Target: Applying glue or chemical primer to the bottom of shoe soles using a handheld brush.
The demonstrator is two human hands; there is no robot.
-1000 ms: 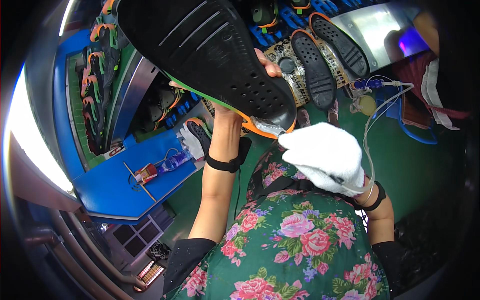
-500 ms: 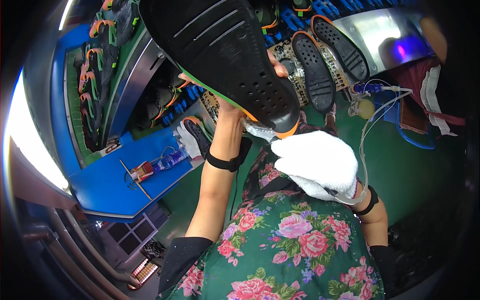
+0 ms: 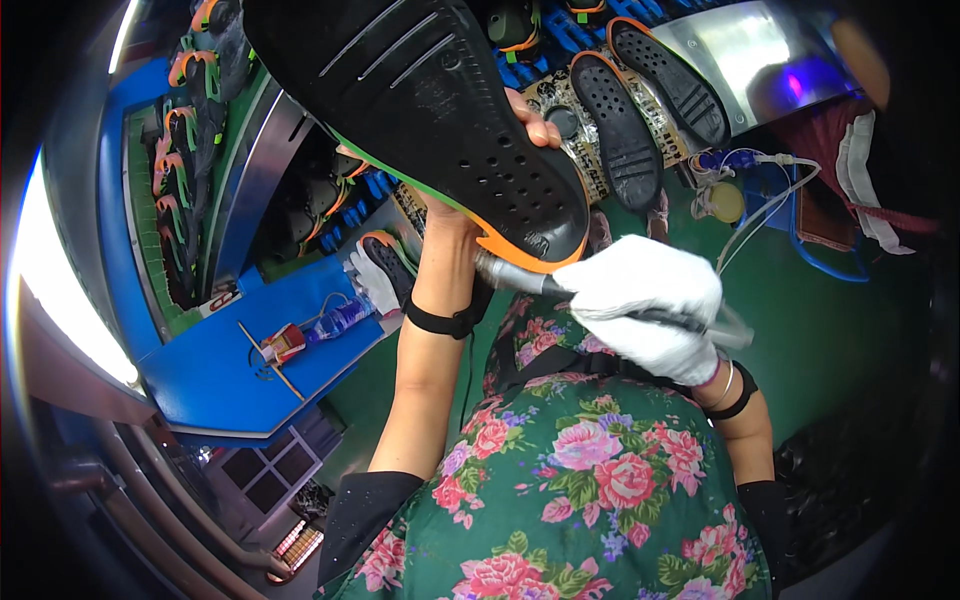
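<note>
My bare left hand (image 3: 533, 122) grips a big black shoe sole (image 3: 420, 100) from behind, fingers curled over its edge. The sole is tilted up toward me, with a green and orange rim, holes at the near end and slots farther up. In a white knit glove, my right hand (image 3: 645, 305) is closed round the dark handle of a brush (image 3: 515, 277). Its greyish, blurred head lies just under the sole's orange rim, beside my left wrist; whether they touch I cannot tell. A clear tube runs from near the glove.
Two black soles (image 3: 618, 130) lie on a patterned conveyor belt ahead, beside a shiny metal cover (image 3: 755, 65). Left is a blue table (image 3: 210, 370) with a bottle (image 3: 340, 318) and a red box (image 3: 283, 345). A yellowish container (image 3: 725, 203) is at the right. Shoes hang far left.
The brush has moved left and down along the sole's orange rim, with my gloved hand turning. The sole has shifted slightly left, showing more of its orange edge.
</note>
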